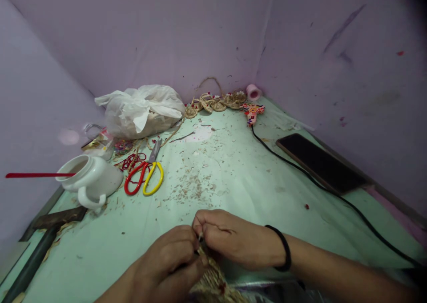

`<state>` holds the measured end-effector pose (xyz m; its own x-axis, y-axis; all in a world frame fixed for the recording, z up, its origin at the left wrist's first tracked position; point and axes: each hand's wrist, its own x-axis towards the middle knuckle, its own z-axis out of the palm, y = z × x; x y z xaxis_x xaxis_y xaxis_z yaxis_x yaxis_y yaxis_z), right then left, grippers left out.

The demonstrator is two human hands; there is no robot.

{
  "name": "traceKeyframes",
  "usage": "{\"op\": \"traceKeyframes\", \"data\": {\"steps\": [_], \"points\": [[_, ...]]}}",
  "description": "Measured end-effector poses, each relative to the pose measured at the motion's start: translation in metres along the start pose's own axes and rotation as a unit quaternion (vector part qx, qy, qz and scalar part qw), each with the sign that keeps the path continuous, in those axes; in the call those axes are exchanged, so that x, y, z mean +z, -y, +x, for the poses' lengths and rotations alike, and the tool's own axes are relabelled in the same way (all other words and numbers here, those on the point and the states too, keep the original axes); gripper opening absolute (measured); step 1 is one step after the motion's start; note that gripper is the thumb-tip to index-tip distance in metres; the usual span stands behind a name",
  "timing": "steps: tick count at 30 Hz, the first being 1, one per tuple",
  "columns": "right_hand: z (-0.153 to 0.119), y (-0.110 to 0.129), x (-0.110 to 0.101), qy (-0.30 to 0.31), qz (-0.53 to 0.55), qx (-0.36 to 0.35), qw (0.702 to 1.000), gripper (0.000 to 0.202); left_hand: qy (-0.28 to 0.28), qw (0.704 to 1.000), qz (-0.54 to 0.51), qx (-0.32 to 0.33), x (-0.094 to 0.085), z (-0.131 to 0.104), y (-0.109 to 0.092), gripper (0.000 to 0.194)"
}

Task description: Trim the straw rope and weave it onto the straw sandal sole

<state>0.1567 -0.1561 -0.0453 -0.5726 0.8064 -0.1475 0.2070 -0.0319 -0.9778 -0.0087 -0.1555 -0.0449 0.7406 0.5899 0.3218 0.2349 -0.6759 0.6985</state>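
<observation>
A woven straw piece (213,274) with a dark red spot on it sits at the near edge, partly cut off by the frame. My left hand (170,258) is closed around its upper end, thumb and fingers pressed together. Right against it, my right hand (233,240), with a black band on the wrist, pinches at the straw's tip. A tiny pale bit shows between the fingertips of both hands; what the right fingers grip is hidden.
Scissors (153,169), a white pot (96,178) with a red stick, a hammer (60,218) and a plastic bag (143,111) lie left. Straw rings (218,103) line the back. A corded glue gun (253,111) and a phone (320,163) are right. Straw scraps (193,187) litter the middle.
</observation>
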Motion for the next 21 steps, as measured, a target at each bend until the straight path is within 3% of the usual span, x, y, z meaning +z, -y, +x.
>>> {"op": "traceKeyframes", "data": {"steps": [4, 6, 8, 10, 12, 14, 15, 17, 19, 21], "points": [[0.009, -0.009, -0.004, -0.078, 0.139, 0.008, 0.987, 0.013, -0.001, 0.999, 0.044, 0.023, 0.001, -0.003, 0.007, 0.019], [0.014, -0.014, -0.014, -0.157, 0.251, 0.009, 0.955, 0.015, -0.021, 0.997, 0.069, 0.032, 0.003, -0.006, 0.011, 0.015], [0.017, -0.017, -0.028, -0.217, 0.293, 0.017, 0.931, 0.02, -0.051, 0.995, 0.085, 0.019, 0.006, -0.007, 0.015, 0.016], [0.018, -0.019, -0.043, -0.271, 0.241, 0.042, 0.931, 0.028, -0.058, 0.994, 0.088, 0.011, 0.007, -0.005, 0.019, 0.021], [0.018, -0.022, -0.054, -0.337, 0.112, 0.05, 0.933, 0.025, -0.057, 0.995, 0.082, 0.001, 0.005, 0.002, 0.023, 0.025], [0.016, -0.024, -0.058, -0.413, -0.036, 0.011, 0.91, 0.014, -0.061, 0.995, 0.074, -0.034, 0.0, 0.012, 0.027, 0.026], [0.016, -0.024, -0.058, -0.433, -0.087, -0.012, 0.897, 0.023, -0.064, 0.994, 0.07, -0.054, -0.004, 0.018, 0.03, 0.026], [0.016, -0.023, -0.052, -0.401, -0.09, -0.021, 0.911, 0.029, -0.07, 0.991, 0.066, -0.088, -0.009, 0.029, 0.036, 0.023], [0.019, -0.022, -0.043, -0.279, 0.009, 0.03, 0.96, 0.019, -0.075, 0.99, 0.059, -0.106, -0.011, 0.037, 0.042, 0.019], [0.023, -0.023, -0.035, -0.161, 0.103, 0.077, 0.978, 0.015, -0.076, 0.989, 0.053, -0.113, -0.01, 0.04, 0.047, 0.019]]}}
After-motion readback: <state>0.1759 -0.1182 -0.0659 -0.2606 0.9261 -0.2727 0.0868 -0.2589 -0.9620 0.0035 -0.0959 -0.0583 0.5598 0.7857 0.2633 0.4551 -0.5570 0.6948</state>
